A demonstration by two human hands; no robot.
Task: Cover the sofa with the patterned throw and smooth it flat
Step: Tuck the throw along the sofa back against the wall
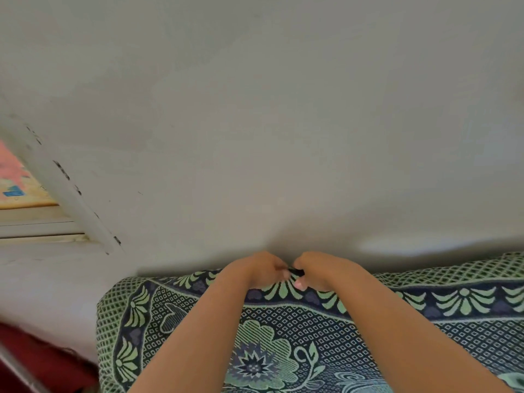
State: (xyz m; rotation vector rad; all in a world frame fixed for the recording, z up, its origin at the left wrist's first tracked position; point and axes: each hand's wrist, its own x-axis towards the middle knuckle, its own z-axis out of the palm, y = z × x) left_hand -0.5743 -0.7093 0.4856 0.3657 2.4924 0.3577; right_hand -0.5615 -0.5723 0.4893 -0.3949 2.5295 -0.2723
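Throw (283, 336) already draped; left hand (255, 269) and right hand (320, 269) pinch its twelve-o'clock edge, smoothing remains.

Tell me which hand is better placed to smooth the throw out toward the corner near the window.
Probably the left hand. Both hands pinch the throw at the middle of its top edge, and the left is nearer that corner; the right hand would have to cross over.

No legible text anywhere.
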